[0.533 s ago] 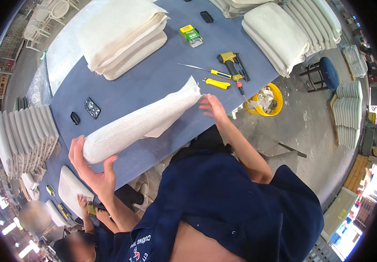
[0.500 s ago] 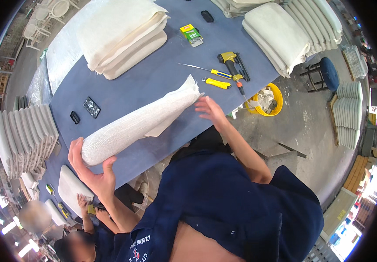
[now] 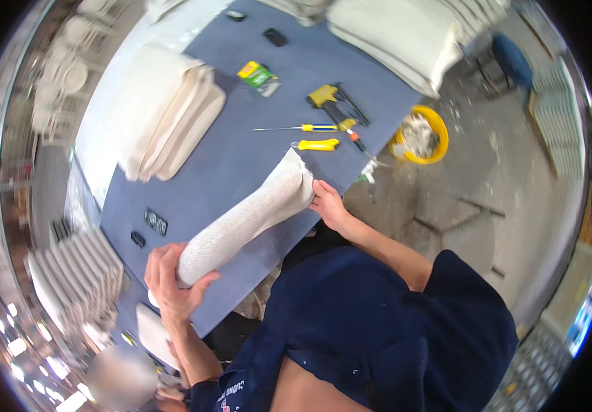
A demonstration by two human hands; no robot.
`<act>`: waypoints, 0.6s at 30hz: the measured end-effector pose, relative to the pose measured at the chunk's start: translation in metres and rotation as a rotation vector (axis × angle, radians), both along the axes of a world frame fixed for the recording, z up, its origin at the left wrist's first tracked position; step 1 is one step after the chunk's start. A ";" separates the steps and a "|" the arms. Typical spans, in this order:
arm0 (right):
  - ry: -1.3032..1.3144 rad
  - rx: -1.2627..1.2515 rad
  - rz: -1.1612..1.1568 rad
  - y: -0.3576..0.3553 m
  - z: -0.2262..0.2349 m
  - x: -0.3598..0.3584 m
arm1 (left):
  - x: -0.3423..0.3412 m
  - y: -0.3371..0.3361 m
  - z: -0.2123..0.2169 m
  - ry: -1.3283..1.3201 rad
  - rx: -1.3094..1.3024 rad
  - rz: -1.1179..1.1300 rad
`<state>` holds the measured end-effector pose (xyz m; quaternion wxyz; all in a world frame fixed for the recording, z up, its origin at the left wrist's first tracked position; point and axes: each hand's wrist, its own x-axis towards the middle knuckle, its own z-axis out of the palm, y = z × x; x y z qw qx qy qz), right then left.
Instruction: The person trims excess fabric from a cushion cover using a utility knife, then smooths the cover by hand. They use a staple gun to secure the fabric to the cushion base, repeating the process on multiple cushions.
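Note:
A long padded piece, a chair cushion wrapped in off-white woven fabric, slants across the near edge of the blue-grey table. My left hand wraps round its rounded lower-left end, thumb on the near side. At the other end, my right hand pinches the loose fabric edge between thumb and fingers. Just beyond that end lie a yellow utility knife, a screwdriver with a yellow and blue handle, and a yellow-black staple gun with its air hose attached.
A green-yellow box lies farther back. Folded off-white fabric is piled at left, finished cushions stacked below it. More cushions lie at the far right. A yellow bucket of scraps stands beside the table; a co-worker is at lower left.
My right hand has gone from open beside the fabric end to gripping it. The view has turned, and the cushion now appears shorter and steeper.

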<state>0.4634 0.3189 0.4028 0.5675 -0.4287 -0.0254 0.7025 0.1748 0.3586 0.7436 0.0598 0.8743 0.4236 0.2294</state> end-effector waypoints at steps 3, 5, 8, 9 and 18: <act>-0.015 -0.069 -0.041 -0.064 -0.030 0.037 | 0.070 0.019 -0.007 0.058 -0.060 -0.212; 0.033 -0.136 -0.101 -0.097 -0.047 0.042 | 0.118 0.024 -0.016 0.142 -0.154 -0.293; 0.055 -0.333 -0.173 -0.130 -0.082 0.033 | 0.180 0.020 -0.030 0.327 -0.303 -0.382; 0.059 -0.372 -0.214 -0.133 -0.092 0.030 | 0.199 0.018 -0.034 0.369 -0.321 -0.423; 0.069 -0.600 -0.745 -0.114 -0.172 -0.034 | 0.198 0.035 -0.051 0.340 -0.546 -0.702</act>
